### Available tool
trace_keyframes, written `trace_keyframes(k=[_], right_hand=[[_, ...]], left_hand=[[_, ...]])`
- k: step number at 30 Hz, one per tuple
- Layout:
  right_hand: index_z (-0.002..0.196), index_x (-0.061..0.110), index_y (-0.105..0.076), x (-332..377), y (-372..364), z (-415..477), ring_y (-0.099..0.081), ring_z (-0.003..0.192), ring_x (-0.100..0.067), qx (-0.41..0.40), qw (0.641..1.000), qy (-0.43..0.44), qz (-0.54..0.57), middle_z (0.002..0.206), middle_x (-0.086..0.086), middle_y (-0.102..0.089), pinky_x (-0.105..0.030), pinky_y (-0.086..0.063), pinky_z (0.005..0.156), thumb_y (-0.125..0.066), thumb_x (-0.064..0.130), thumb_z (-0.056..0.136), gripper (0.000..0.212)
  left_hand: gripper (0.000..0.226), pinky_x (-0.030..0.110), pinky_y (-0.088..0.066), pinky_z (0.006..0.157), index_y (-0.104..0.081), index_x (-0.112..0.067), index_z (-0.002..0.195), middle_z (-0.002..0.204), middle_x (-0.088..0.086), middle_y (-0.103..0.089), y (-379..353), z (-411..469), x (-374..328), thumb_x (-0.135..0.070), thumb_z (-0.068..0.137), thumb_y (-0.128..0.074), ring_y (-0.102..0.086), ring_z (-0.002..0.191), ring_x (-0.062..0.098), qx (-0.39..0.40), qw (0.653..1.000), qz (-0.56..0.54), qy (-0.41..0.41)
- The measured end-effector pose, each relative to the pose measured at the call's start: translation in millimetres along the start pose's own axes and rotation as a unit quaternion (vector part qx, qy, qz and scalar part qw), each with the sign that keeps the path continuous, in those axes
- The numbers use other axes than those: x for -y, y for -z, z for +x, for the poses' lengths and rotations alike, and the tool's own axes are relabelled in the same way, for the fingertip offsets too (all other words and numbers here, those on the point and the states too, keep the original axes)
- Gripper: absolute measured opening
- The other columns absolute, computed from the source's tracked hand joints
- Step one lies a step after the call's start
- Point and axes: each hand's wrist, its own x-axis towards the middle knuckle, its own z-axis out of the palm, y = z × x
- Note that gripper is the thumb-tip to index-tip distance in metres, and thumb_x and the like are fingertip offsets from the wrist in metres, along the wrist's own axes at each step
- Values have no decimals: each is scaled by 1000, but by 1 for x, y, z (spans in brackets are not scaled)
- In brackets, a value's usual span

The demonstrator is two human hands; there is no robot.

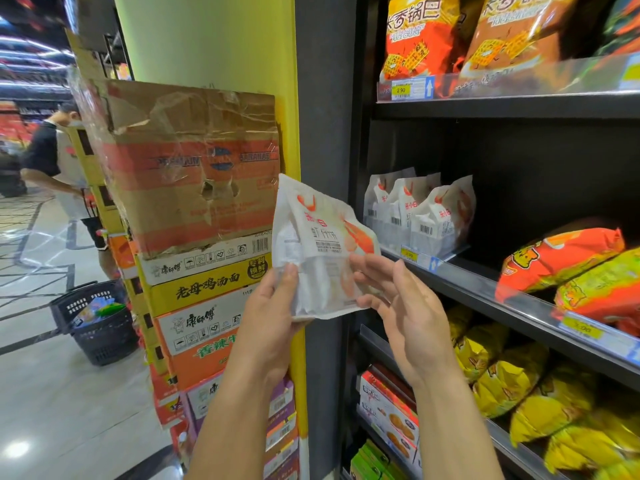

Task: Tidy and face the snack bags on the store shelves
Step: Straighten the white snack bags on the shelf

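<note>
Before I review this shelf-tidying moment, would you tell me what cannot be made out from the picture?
Head view: the lower front of the white snack bag, covered by the left hand and right hand.
Head view: its small print, too small to read.
Head view: how many white bags stand behind the front row; shelf shadow hides them.
Head view: the yellow bags, blurred and cut off by the right edge.

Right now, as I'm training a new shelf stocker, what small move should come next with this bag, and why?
Probably carry the white snack bag rightward to the matching white bags on the middle shelf: the left hand grips it off the shelf, and the right hand touches its edge.
</note>
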Motion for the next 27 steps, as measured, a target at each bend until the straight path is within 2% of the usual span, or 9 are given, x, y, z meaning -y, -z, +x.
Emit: trace_keyframes(k=[4,6,8,11,13,16,18,23,27], right_hand=[[117,8,-73,-3,8,6,-71,113,-25,-79,996,20,38,118,-9,-76,-36,-59,89,-59,19,101,23],[118,13,-74,-2,16,12,-73,109,-15,-128,991,13,-36,114,1,-78,-24,-60,80,-64,17,101,20],[130,18,-70,-2,24,16,-71,109,-8,-149,984,-14,-91,119,7,-75,-21,-60,80,-67,22,100,30],[136,22,-66,-4,33,18,-69,118,-17,-106,986,-113,-65,123,1,-75,-38,-56,99,-66,35,100,39],[129,22,-69,-1,31,15,-73,114,-23,-58,983,-172,6,118,-3,-78,-48,-55,100,-59,42,103,34],[124,20,-69,6,28,12,-76,107,-24,-52,976,-194,81,117,-6,-78,-52,-56,96,-54,38,105,31],[123,20,-70,8,29,13,-76,105,-23,-69,976,-183,95,116,-5,-79,-50,-57,95,-56,36,105,28],[129,20,-68,8,39,14,-76,105,-20,-92,983,-147,69,116,-4,-79,-49,-58,96,-58,34,103,30],[129,19,-68,6,47,12,-76,107,-21,-91,984,-135,74,117,-5,-78,-41,-58,88,-56,32,104,30]], left_hand=[[29,49,-59,97,-67,-22,129,117,6,-80,12,0,-2,-33,110,-48,-76,109,25,1,998,-50,48],[32,49,-61,94,-66,-20,133,120,9,-79,18,0,-2,-32,110,-48,-75,113,28,2,995,-69,66],[31,49,-63,90,-66,-16,134,121,12,-78,23,0,-1,-28,111,-49,-75,113,32,5,992,-92,81],[26,48,-65,81,-71,-11,124,116,17,-78,28,-3,-1,-19,108,-52,-79,100,33,11,986,-137,99],[27,46,-67,77,-71,-10,124,118,20,-77,28,-3,1,-18,104,-54,-78,100,34,21,982,-155,107],[36,46,-68,72,-70,-10,128,120,20,-76,26,-3,2,-21,95,-60,-77,105,37,23,979,-162,117],[32,41,-67,64,-71,-15,127,119,18,-77,25,-2,1,-28,102,-58,-76,106,37,19,981,-154,119],[58,48,-56,94,-70,-21,127,115,6,-80,25,6,-2,-65,101,-43,-78,104,23,19,995,-32,88],[62,55,-52,109,-68,-28,131,119,-4,-79,15,10,-3,-61,78,-70,-74,114,20,34,996,49,69]])
